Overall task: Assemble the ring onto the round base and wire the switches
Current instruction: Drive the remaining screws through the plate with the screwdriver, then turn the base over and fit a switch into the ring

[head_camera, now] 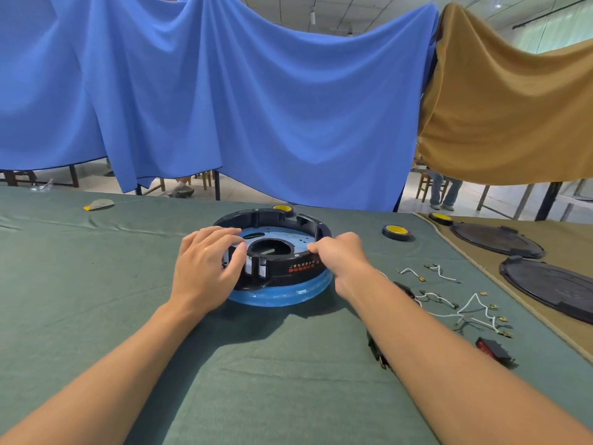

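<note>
Black ring [290,268] sits on the blue round base [282,297], mid-table [224,380], on green cloth. Left grip [205,264] curls over the ring's near-left rim, fingers on the top edge & thumb by the inner wall, clamped on it. Right grip [340,255] is bunched tight, fingertips pinching the ring's top edge on the right side. To the right, well apart from the base: loose white wires [471,308] w/ brass terminals, a red switch [494,348] near the table edge, and a 2nd black switch [378,353] partly hidden under the right forearm. Yellow-cored tape roll [396,232] lies right of the ring; another roll [282,208] sits behind it. Two black round lids [552,287] rest on tan cloth, far right.
</note>
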